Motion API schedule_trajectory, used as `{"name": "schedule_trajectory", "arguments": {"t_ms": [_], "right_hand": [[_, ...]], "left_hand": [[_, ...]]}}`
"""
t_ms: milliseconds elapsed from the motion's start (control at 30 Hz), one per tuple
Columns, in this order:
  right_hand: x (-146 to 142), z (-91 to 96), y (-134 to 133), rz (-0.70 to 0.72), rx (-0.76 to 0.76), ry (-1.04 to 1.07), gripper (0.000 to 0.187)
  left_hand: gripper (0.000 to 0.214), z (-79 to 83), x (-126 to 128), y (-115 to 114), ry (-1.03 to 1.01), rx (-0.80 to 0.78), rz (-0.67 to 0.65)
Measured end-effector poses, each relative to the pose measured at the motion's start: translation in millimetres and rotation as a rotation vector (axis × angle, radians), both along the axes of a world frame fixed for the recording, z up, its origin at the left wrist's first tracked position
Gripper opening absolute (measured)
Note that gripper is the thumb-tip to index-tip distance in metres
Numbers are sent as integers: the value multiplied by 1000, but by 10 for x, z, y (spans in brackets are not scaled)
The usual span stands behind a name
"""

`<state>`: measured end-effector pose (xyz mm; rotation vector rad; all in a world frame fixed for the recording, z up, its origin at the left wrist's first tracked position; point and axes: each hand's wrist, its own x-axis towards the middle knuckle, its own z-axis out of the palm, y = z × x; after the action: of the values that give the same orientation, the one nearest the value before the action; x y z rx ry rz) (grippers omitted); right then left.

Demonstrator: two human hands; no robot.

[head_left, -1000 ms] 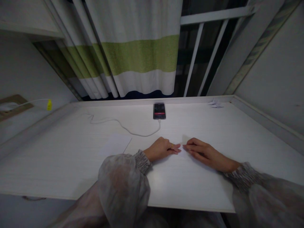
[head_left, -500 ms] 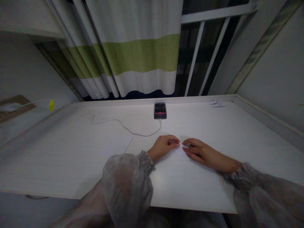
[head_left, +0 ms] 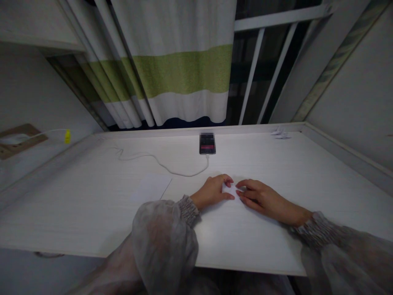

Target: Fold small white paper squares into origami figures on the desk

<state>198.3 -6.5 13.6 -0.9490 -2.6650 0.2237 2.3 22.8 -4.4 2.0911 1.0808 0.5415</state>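
A small piece of white folded paper (head_left: 231,191) lies on the white table (head_left: 92,213) between my two hands. My left hand (head_left: 213,190) curls round its left side, with thumb and fingers pinching the paper's edge. My right hand (head_left: 260,197) lies flatter on the table, and its fingertips press on the paper's right side. Both wrists wear gathered sheer grey sleeves.
A dark phone (head_left: 207,143) rests near the table's far edge, with a white cable (head_left: 159,164) running off left. A flat white sheet (head_left: 150,187) lies left of my hands. Small folded paper shapes (head_left: 279,132) sit at the far right corner. Curtains and window bars stand behind.
My left hand went from lying flat to curling up and pinching the paper's left edge. The right hand's fingertips stayed on the paper's right side.
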Motion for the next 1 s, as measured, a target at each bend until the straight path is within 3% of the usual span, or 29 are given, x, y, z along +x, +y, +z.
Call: {"name": "schedule_trajectory", "arguments": {"t_ms": [367, 600, 767, 900, 1000], "right_hand": [[37, -23, 12, -9, -53, 43, 31], [46, -31, 33, -33, -164, 118, 30], [13, -82, 104, -40, -184, 211, 25], [-25, -151, 194, -17, -240, 298, 18], [-53, -191, 257, -82, -344, 392, 17]], "left_hand": [[43, 175, -66, -13, 15, -132, -107], [46, 129, -103, -7, -105, -203, -129], [31, 20, -24, -9, -132, -151, 16], [35, 0, 32, -14, -75, -39, 96], [39, 5, 37, -21, -14, 30, 139]]}}
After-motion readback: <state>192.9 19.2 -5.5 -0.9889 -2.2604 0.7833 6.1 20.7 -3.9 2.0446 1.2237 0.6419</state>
